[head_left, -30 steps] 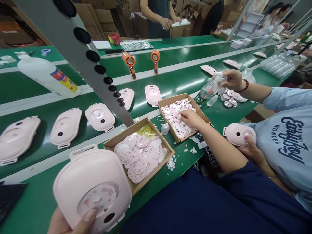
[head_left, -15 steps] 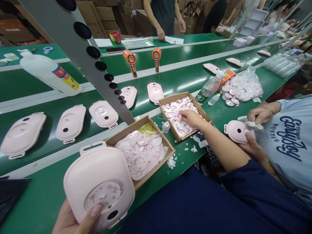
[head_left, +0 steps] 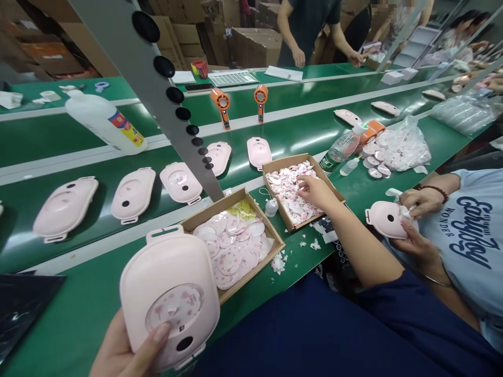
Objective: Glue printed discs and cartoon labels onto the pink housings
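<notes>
My left hand (head_left: 126, 353) grips a pink plastic case (head_left: 168, 293) from below at the bottom left, thumb pressed on its round patterned sticker (head_left: 175, 309). My right hand (head_left: 316, 191), arm in a dark blue sleeve, reaches into the farther cardboard box (head_left: 302, 188) of small pink-and-white stickers, fingers curled on the pile; what they pinch is hidden. A nearer cardboard box (head_left: 236, 243) holds larger round stickers.
Several pink cases (head_left: 133, 193) lie along the green conveyor belt (head_left: 275, 125). A grey slanted post (head_left: 157, 84) crosses the view. A co-worker at right wipes another pink case (head_left: 387, 220). A white bottle (head_left: 104, 123), spray bottle (head_left: 341, 146), two orange tools (head_left: 222, 107) and a sticker bag (head_left: 401, 146) lie beyond.
The view has shifted, so everything sits lower and further right. My left hand still holds the case. The co-worker's hand left the spray bottle and came to the case in their lap.
</notes>
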The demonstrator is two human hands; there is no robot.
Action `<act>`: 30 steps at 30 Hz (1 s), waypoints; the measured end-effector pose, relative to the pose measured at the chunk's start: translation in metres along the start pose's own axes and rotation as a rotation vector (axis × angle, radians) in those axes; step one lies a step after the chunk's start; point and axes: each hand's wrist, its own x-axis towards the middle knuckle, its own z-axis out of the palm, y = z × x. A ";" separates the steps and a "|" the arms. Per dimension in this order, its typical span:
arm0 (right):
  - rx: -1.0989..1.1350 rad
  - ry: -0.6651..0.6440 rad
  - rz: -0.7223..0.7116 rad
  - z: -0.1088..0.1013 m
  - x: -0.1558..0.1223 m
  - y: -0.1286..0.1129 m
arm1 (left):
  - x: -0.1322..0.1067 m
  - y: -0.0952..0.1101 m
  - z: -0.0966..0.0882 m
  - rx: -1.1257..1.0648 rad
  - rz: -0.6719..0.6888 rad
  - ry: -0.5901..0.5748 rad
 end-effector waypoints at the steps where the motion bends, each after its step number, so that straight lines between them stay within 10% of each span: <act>1: -0.002 -0.002 0.014 -0.002 0.000 0.000 | 0.002 -0.002 -0.001 -0.013 -0.019 -0.015; 11: -0.004 0.047 -0.059 -0.047 -0.037 -0.042 | -0.001 -0.006 0.016 -0.100 -0.043 -0.071; 16: 0.151 0.083 -0.864 -0.036 -0.113 -0.126 | -0.001 -0.010 0.042 -0.235 0.007 -0.300; 19: 0.077 0.148 -1.115 -0.015 -0.136 -0.158 | -0.001 -0.017 0.049 -0.309 0.054 -0.455; 30: 0.035 0.274 -1.114 0.011 -0.140 -0.168 | -0.008 -0.022 0.046 -0.391 0.098 -0.519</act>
